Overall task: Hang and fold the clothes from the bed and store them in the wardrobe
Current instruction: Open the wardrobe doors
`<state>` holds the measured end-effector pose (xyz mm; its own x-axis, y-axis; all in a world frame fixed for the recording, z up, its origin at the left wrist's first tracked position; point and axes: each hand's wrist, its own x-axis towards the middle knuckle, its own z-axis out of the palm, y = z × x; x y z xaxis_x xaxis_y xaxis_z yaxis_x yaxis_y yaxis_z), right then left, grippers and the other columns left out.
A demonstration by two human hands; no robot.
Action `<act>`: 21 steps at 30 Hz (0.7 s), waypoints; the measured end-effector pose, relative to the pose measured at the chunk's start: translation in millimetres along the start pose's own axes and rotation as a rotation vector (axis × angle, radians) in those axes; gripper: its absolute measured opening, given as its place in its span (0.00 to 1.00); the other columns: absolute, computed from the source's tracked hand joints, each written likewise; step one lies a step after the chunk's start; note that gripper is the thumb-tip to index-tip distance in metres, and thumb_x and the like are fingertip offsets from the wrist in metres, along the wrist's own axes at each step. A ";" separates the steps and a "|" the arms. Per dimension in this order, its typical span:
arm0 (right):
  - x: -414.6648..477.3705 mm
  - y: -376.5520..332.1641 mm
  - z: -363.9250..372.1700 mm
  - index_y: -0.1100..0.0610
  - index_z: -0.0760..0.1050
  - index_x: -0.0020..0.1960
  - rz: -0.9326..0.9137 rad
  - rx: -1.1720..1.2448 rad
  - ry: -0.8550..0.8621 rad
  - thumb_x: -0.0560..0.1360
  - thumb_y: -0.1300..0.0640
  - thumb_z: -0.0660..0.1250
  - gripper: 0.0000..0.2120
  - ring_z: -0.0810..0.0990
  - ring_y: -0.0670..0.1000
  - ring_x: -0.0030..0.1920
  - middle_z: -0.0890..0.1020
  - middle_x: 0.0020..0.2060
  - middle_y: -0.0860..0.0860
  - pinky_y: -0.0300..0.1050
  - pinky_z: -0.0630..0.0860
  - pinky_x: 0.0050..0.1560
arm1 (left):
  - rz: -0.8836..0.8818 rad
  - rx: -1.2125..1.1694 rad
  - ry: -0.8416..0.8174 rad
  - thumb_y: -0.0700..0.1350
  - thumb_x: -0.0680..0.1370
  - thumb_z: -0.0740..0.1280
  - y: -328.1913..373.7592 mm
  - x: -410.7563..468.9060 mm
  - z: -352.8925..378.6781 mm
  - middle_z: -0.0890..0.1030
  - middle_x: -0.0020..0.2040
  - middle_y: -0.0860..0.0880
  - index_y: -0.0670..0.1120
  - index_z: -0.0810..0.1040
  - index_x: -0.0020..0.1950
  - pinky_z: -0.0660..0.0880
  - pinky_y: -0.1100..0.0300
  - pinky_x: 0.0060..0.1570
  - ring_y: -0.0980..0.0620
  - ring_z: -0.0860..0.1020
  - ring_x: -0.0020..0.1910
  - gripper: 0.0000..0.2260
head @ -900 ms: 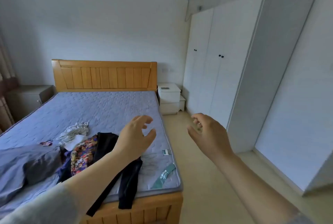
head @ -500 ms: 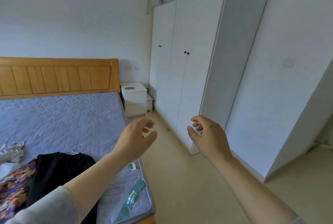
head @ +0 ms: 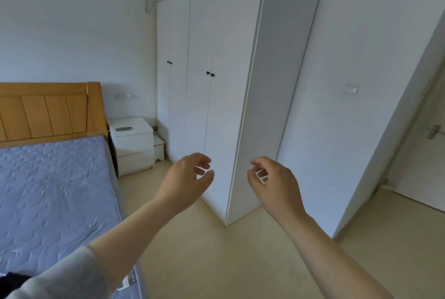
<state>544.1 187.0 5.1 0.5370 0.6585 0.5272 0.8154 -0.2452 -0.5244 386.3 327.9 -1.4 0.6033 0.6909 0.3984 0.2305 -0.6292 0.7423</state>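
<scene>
With left hand (head: 185, 178) and right hand (head: 274, 183) loosely curled, empty, before the wardrobe (head: 226, 106), pinch its paired knobs (head: 212, 74) and pull evenly

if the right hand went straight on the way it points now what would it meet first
Probably the white wardrobe, near its front corner edge, low down. The right hand holds nothing, and no object shows between them; how far off the wardrobe stands is unclear.
</scene>
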 end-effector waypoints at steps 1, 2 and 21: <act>14.4 10.6 3.8 0.51 0.78 0.58 -0.002 0.004 0.008 0.77 0.51 0.66 0.11 0.78 0.42 0.46 0.80 0.46 0.40 0.44 0.78 0.50 | 0.005 -0.012 0.016 0.49 0.76 0.67 -0.9 16.7 9.2 0.80 0.48 0.61 0.56 0.77 0.54 0.69 0.74 0.39 0.69 0.76 0.45 0.08; 29.8 21.8 7.4 0.50 0.78 0.58 -0.008 0.005 0.011 0.77 0.51 0.66 0.11 0.78 0.42 0.46 0.80 0.46 0.40 0.43 0.78 0.50 | 0.006 -0.023 0.027 0.48 0.76 0.67 -2.0 33.7 18.3 0.80 0.47 0.61 0.56 0.77 0.53 0.69 0.74 0.39 0.69 0.77 0.44 0.07; 346.0 152.8 107.7 0.51 0.77 0.59 -0.127 0.029 -0.024 0.78 0.49 0.65 0.12 0.79 0.43 0.46 0.80 0.47 0.41 0.46 0.79 0.51 | -0.003 0.014 0.140 0.48 0.75 0.68 -71.9 349.6 117.4 0.80 0.47 0.60 0.54 0.77 0.53 0.74 0.68 0.46 0.63 0.79 0.46 0.07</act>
<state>831.2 454.0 35.4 0.4240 0.7002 0.5744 0.8697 -0.1379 -0.4739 670.3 572.9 21.2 0.4902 0.7349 0.4686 0.2430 -0.6316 0.7363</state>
